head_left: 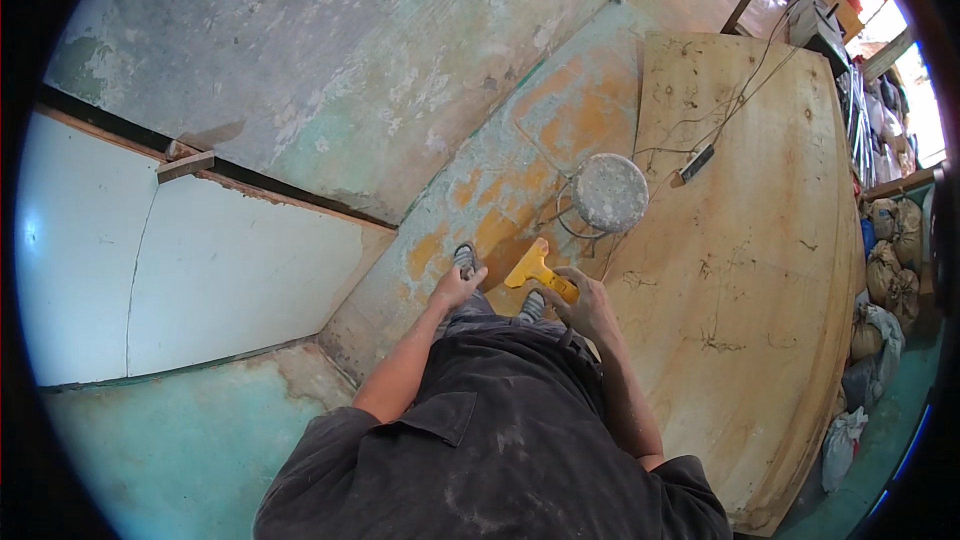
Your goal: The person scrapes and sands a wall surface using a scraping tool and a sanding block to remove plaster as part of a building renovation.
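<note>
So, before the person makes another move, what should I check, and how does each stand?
1. Yellow hand tool held in the right hand: ok.
2. Left hand free: ok, nothing seen in it.
3. Round stool upright: ok.
4. Wooden board free of cords: not ok, a power strip and cords lie on it.
5. Tool's edge sharp: cannot tell.

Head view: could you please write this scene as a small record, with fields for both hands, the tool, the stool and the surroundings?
Right hand: gripping the tool's handle
Left hand: lowered, no object visible in it
Tool: yellow T-shaped tool
Stool: round grey-topped stool, upright, ahead of the person
Floor: patchy orange and pale green floor
Right side: large wooden board, filled sacks beyond it
</note>
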`<state>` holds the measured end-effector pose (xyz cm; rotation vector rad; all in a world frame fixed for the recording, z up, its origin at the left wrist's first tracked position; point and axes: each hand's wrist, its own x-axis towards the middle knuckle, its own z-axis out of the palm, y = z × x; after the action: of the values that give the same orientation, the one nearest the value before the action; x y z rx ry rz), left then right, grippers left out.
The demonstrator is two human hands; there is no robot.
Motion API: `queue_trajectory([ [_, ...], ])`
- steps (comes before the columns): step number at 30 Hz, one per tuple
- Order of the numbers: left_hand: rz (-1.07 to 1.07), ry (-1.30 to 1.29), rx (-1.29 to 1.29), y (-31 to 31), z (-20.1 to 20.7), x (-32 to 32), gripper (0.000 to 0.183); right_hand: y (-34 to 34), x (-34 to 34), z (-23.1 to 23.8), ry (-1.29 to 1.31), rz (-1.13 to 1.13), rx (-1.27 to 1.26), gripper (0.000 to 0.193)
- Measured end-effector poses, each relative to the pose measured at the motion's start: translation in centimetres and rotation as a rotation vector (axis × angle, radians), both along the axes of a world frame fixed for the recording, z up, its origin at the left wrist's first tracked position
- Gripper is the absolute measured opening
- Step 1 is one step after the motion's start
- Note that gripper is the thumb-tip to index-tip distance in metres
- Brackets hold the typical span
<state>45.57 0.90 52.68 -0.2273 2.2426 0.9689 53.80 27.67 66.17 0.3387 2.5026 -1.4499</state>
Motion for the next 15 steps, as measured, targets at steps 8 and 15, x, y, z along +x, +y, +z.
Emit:
queue_trajectory([
  [8,-0.411,-0.084,-0.521,-5.0,-4.2,1.4,0.066,0.2,-2.4,-2.3,0.114,-0.06,-0.104,0.039],
  [15,-0.5,-0.259,-0.39,-10.9,-4.0,-2.9,0.045,-1.9,-5.9,-6.7,0.056,-0.078,-0.186,0.04],
])
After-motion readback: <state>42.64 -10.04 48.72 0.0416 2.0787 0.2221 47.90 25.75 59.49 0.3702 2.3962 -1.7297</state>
